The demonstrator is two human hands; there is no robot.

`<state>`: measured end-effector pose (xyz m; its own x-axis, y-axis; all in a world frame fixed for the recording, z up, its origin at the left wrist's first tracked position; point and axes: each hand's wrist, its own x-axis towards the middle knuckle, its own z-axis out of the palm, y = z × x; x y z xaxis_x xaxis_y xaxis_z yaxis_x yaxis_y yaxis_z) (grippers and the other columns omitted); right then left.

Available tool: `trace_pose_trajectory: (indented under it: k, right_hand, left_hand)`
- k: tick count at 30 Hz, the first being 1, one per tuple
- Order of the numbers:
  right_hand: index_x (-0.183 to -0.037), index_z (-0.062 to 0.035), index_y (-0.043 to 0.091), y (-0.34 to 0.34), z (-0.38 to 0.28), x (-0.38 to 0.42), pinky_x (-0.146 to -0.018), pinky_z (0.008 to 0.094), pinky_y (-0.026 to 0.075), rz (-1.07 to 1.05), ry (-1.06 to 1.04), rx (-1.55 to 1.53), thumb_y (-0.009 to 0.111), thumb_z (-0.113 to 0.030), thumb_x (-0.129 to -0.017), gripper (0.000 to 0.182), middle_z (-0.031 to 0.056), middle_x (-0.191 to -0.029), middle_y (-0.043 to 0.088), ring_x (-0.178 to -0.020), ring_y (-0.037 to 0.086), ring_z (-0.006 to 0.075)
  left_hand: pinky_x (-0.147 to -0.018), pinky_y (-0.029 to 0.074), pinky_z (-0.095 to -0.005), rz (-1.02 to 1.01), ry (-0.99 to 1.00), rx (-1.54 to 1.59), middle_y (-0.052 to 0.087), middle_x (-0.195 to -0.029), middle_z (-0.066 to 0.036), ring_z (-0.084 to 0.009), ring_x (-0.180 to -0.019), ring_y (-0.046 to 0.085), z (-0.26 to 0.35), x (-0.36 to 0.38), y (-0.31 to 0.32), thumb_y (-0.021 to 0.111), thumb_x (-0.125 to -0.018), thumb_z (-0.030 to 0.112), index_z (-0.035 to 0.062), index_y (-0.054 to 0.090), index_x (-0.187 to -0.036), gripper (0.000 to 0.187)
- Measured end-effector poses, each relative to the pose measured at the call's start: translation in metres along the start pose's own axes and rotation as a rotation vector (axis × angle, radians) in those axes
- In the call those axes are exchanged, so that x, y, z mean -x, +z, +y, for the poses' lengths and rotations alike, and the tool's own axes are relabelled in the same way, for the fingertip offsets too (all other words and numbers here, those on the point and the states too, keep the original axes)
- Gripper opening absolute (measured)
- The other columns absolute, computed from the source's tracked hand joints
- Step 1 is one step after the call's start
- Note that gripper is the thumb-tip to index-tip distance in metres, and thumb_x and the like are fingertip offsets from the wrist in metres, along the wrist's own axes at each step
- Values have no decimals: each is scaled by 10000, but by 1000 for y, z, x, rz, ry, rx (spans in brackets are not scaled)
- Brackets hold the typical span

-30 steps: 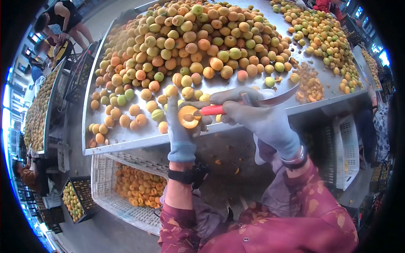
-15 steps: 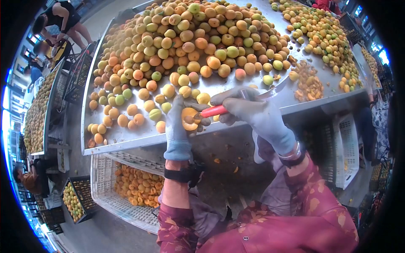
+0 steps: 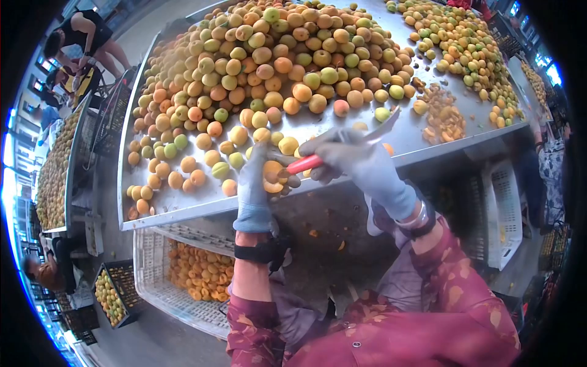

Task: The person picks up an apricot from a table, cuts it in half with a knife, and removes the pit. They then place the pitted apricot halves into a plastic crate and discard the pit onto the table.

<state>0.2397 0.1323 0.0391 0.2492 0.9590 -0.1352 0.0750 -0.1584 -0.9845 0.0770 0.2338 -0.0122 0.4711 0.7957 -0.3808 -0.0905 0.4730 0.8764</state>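
Note:
My gloved left hand (image 3: 252,183) grips a cut-open apricot (image 3: 273,176) at the near edge of the metal table (image 3: 202,211). Its orange inside faces up. My gloved right hand (image 3: 348,158) is closed around a knife with a red handle (image 3: 304,164). The handle's end touches the middle of the fruit, and the blade (image 3: 385,127) points away to the upper right. Behind both hands rises a large heap of whole apricots (image 3: 269,67), with looser ones at the left.
A white crate (image 3: 150,263) of apricot halves (image 3: 199,269) stands below the table at the left. Cut pieces (image 3: 443,116) and a second heap (image 3: 465,52) lie at the right. A black crate (image 3: 113,293) is on the floor. People (image 3: 92,37) bend at the upper left.
My right hand has shifted slightly left and tilted, and the blade now points more upward. My left hand still holds the apricot. The view has moved a little.

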Motion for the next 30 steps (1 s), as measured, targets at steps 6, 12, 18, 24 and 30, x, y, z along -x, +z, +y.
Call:
trace_pose_trajectory:
  k: [6,12,18,24,30]
  right_hand:
    - [-1106,24,636,5,9,5,-725,232,519,-12,-142,-67,532,-163,-940,270,85,-927,675,-795,645,111]
    - [-1037,30,659,-2,1,5,-654,221,538,62,-52,-357,573,-165,-940,234,68,-826,675,-748,655,111]
    - [-1094,17,638,5,0,6,-688,230,526,54,-12,-306,513,-171,-942,272,77,-920,680,-754,654,96]
    - [-1092,10,642,13,-4,10,-676,242,544,83,10,-281,534,-134,-936,238,83,-936,677,-770,665,117]
    - [-1086,24,632,16,6,8,-672,244,545,70,-153,-68,546,-120,-938,223,79,-946,672,-771,660,112]
  left_hand:
    - [-370,402,-192,70,27,-17,646,-702,-114,-149,-500,614,-4,-3,6,444,-963,500,17,571,-998,501]
    - [-339,366,-209,-30,49,209,682,-816,-146,-143,-458,567,-7,-13,3,428,-973,457,18,562,-1025,462]
    - [-378,404,-204,-37,124,300,688,-879,-158,-157,-516,597,-9,-12,1,423,-974,438,21,563,-1053,447]
    - [-416,444,-215,89,180,235,681,-861,-134,-140,-572,623,-14,-9,3,451,-967,442,32,569,-1065,438]
    - [-477,541,-245,115,257,158,624,-923,-61,-161,-662,665,-39,-24,-7,512,-944,461,68,541,-1120,431]
